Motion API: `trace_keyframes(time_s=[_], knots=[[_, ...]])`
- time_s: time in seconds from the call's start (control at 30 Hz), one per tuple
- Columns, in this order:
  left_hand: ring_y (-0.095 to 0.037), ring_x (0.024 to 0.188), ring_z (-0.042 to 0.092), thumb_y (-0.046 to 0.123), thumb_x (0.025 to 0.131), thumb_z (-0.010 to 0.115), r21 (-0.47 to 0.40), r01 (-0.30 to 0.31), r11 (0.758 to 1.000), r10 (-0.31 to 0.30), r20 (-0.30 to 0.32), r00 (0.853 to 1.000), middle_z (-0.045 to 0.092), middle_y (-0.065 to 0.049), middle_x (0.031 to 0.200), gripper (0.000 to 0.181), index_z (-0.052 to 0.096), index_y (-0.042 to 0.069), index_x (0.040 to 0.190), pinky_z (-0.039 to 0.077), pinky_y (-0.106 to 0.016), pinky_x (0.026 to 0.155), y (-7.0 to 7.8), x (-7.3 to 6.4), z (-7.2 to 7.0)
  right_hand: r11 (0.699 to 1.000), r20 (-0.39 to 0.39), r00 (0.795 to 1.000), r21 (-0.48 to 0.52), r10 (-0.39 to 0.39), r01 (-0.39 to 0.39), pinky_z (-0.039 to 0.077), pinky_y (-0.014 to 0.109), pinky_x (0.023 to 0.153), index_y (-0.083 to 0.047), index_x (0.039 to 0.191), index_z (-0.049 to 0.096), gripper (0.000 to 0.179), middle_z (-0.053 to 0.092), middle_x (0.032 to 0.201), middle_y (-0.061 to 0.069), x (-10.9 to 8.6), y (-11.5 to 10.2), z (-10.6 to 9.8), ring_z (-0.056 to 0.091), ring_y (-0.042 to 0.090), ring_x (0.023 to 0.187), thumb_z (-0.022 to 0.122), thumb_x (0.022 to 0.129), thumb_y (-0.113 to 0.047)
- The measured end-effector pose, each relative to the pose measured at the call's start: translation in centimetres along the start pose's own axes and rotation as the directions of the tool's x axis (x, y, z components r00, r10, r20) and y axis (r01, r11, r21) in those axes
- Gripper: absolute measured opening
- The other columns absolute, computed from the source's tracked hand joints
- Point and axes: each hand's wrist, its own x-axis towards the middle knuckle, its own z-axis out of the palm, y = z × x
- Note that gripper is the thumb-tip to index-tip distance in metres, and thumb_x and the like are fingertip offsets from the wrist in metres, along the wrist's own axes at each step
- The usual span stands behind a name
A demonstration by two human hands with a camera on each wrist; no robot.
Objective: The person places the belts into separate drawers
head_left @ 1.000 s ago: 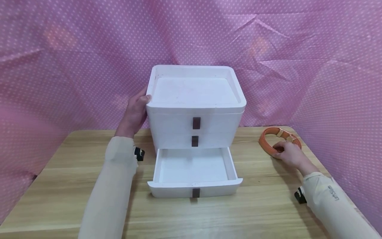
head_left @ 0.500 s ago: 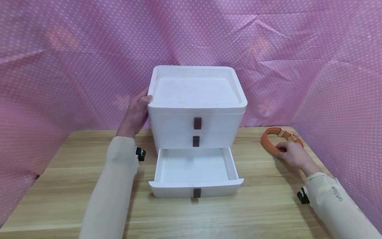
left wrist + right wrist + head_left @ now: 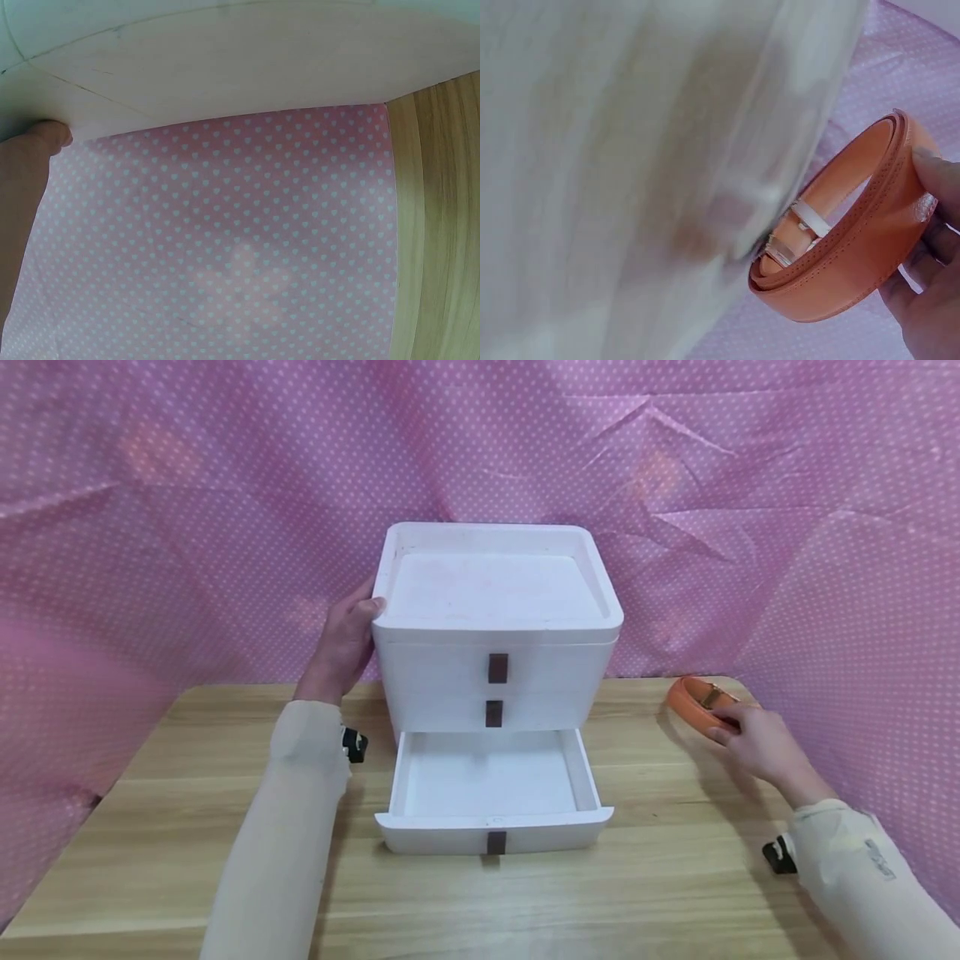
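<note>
A white drawer unit [image 3: 435, 685] stands in the middle of the table, its lowest drawer [image 3: 487, 777] pulled out with nothing in it. My left hand [image 3: 345, 639] holds the unit's upper left side, thumb over the rim; in the left wrist view only a fingertip [image 3: 56, 135] shows against the white wall. At the far right, a coiled orange leather belt [image 3: 688, 706] with gold-coloured metal parts is tilted up in my right hand [image 3: 765, 747]. The right wrist view shows my thumb [image 3: 934, 176] and fingers pinching the outer wall of the belt coil [image 3: 855, 262].
The wooden table [image 3: 660, 877] meets pink dotted cloth [image 3: 300, 527] behind and at both sides. Two upper drawers with brown pull tabs [image 3: 497, 668] are closed. A shallow tray top [image 3: 487, 593] caps the unit.
My right hand has moved slightly right with the belt, which now tips up from its flatter position on the table. The left hand stays on the drawer unit; the head view shifts slightly.
</note>
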Motion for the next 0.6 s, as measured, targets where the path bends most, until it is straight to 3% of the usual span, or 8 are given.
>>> trace_keyframes(time_s=[0.1, 0.3, 0.4, 0.6], knots=[[-0.027, 0.14, 0.035, 0.026, 0.093, 0.048, -0.002, 0.002, 1.0, -0.002, 0.0, 1.0, 0.035, -0.006, 0.156, 0.063, 0.033, 0.019, 0.154, 0.03, -0.041, 0.114, 0.0, -0.1, 0.0, 1.0, -0.018, 1.0, -0.008, -0.017, 0.017, 0.039, 0.037, 0.057, 0.003, 0.112, 0.067, 0.027, 0.061, 0.085, 0.015, -0.4, -0.6, -0.7, 0.049, 0.027, 0.068, 0.068, 0.092, -0.016], [-0.024, 0.143, 0.029, 0.026, 0.094, 0.046, -0.012, -0.001, 1.0, 0.001, 0.005, 1.0, 0.03, -0.002, 0.158, 0.063, 0.031, 0.021, 0.155, 0.026, -0.04, 0.116, 0.0, 0.0, 0.0, 0.995, -0.085, 0.992, -0.038, -0.09, 0.087, 0.044, 0.044, 0.061, 0.006, 0.112, 0.067, 0.03, 0.065, 0.088, 0.016, -1.1, -2.1, -1.9, 0.055, 0.029, 0.072, 0.071, 0.09, -0.013], [-0.021, 0.145, 0.023, 0.025, 0.094, 0.046, -0.01, -0.012, 1.0, 0.012, 0.011, 1.0, 0.026, 0.002, 0.16, 0.063, 0.03, 0.022, 0.155, 0.022, -0.039, 0.117, 0.0, 0.0, 0.0, 0.987, -0.141, 0.979, -0.074, -0.149, 0.139, 0.044, 0.045, 0.062, 0.006, 0.109, 0.069, 0.028, 0.064, 0.085, 0.012, -1.6, -2.8, -2.4, 0.055, 0.027, 0.071, 0.073, 0.087, -0.01], [-0.023, 0.144, 0.027, 0.026, 0.094, 0.046, -0.01, -0.004, 1.0, 0.004, 0.008, 1.0, 0.029, 0.0, 0.159, 0.063, 0.03, 0.021, 0.155, 0.024, -0.041, 0.117, 0.0, -0.1, 0.1, 0.971, -0.204, 0.952, -0.117, -0.228, 0.208, 0.045, 0.05, 0.063, 0.001, 0.105, 0.071, 0.027, 0.065, 0.084, 0.01, -2.5, -4.0, -3.0, 0.058, 0.03, 0.072, 0.079, 0.08, -0.008]])
